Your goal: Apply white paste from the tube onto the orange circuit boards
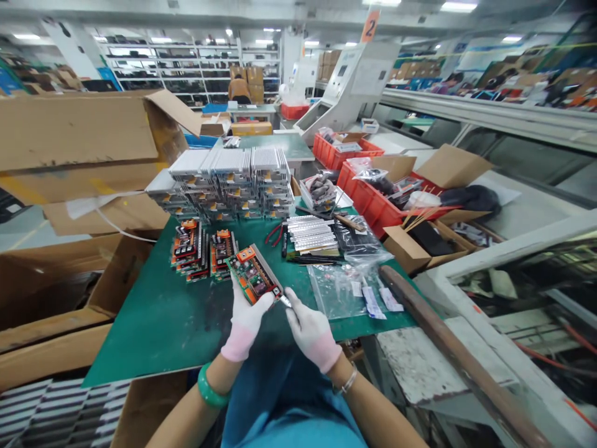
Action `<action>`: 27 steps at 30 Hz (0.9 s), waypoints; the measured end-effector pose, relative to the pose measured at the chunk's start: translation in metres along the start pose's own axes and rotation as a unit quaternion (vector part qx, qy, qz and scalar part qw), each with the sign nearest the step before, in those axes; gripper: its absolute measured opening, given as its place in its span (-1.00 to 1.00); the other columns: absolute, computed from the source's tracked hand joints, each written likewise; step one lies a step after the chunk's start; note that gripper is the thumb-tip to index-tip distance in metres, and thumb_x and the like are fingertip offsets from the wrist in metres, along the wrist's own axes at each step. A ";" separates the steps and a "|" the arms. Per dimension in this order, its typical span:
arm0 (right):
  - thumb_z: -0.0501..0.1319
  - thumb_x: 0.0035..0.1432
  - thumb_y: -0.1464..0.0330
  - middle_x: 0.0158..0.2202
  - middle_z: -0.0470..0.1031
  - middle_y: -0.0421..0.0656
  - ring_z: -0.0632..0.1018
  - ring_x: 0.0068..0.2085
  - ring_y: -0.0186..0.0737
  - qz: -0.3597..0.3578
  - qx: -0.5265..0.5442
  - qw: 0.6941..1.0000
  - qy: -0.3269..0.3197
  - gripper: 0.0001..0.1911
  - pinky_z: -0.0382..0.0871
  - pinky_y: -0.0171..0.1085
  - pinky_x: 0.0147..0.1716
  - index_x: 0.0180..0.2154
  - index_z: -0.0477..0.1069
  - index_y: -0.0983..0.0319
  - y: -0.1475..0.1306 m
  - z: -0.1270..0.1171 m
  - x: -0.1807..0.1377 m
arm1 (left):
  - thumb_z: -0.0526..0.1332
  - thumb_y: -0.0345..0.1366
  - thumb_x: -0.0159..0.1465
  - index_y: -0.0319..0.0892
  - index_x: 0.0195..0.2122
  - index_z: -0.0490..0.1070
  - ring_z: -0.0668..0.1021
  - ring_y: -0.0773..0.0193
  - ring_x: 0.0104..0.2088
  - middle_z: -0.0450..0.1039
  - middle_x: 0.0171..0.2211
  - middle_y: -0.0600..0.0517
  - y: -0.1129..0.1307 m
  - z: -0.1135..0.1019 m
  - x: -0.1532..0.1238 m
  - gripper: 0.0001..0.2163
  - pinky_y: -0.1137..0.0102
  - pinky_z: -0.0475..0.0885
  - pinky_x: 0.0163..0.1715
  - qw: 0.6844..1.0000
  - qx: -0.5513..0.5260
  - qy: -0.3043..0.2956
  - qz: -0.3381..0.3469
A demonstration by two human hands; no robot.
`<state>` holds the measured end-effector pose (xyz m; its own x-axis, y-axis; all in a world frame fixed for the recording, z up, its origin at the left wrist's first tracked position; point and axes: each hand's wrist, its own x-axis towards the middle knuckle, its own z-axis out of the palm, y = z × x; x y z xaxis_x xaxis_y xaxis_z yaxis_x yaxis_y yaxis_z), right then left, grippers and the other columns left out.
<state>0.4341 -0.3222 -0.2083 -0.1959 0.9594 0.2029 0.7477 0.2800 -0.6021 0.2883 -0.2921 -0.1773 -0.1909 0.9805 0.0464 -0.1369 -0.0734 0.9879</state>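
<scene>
My left hand (245, 320), in a white glove with a pink cuff, grips a circuit board (254, 274) with orange terminal blocks and a metal strip along one side. The board is tilted above the green table. My right hand (310, 326), gloved the same way, is closed at the board's lower right corner. A short silvery tool tip (285, 301) shows between its fingers, against or very near that corner; the rest of the tool is hidden. Beyond the left hand, similar boards lie in two stacks, a left stack (189, 249) and a right stack (222, 252).
Finned metal heat sinks (233, 180) are piled at the table's back. Red-handled pliers (275, 233), metal strips (311, 234) and plastic bags (340, 289) lie to the right. Red crates (373, 199) stand beyond, a large cardboard box (69, 137) at left. A brown bar (433, 330) runs along the right.
</scene>
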 end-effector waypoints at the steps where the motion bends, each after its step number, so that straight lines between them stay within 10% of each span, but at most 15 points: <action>1: -0.08 0.32 0.38 -0.16 0.60 -0.04 0.64 -0.27 -0.11 0.001 -0.009 1.000 -0.005 -0.51 0.47 -0.27 -0.29 0.25 0.17 0.28 0.001 0.001 0.002 | 0.35 -0.31 0.07 -0.01 0.33 -0.13 0.48 0.18 0.02 0.32 0.14 -0.04 0.000 0.002 -0.002 -0.13 0.28 0.36 0.10 1.000 0.008 0.010 0.005; 8: -0.05 0.31 0.38 -0.17 0.60 -0.01 0.63 -0.27 -0.12 0.138 -0.038 0.989 0.050 -0.54 0.45 -0.28 -0.25 0.20 0.26 0.29 0.030 -0.009 0.024 | 0.37 -0.29 0.05 0.05 0.34 -0.14 0.41 0.12 0.11 0.26 0.18 -0.04 0.007 0.002 -0.009 -0.10 0.25 0.36 0.11 0.997 -0.051 0.048 0.012; 15: -0.05 0.32 0.35 -0.32 0.62 -0.08 0.62 -0.33 -0.18 -0.003 0.016 1.000 -0.008 -0.53 0.42 -0.34 -0.32 0.22 0.24 0.26 0.010 -0.006 0.014 | 0.31 -0.30 0.10 0.22 0.31 -0.14 0.51 0.20 -0.04 0.32 0.11 0.02 0.027 0.006 -0.008 -0.17 0.17 0.42 0.03 0.985 -0.163 0.016 -0.049; 27: -0.05 0.32 0.36 -0.36 0.61 -0.02 0.61 -0.36 -0.14 -0.016 0.024 0.999 -0.036 -0.54 0.41 -0.28 -0.39 0.20 0.26 0.29 0.012 0.008 0.016 | 0.38 -0.30 0.05 0.04 0.32 -0.10 0.50 0.21 -0.06 0.36 0.05 -0.04 0.010 0.005 -0.008 -0.13 0.31 0.44 -0.01 0.998 -0.053 0.042 0.015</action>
<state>0.4347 -0.3030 -0.2188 -0.2663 0.9491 0.1680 0.7095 0.3110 -0.6324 0.2930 -0.2995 -0.1673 -0.2775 0.9589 0.0585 -0.2310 -0.1257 0.9648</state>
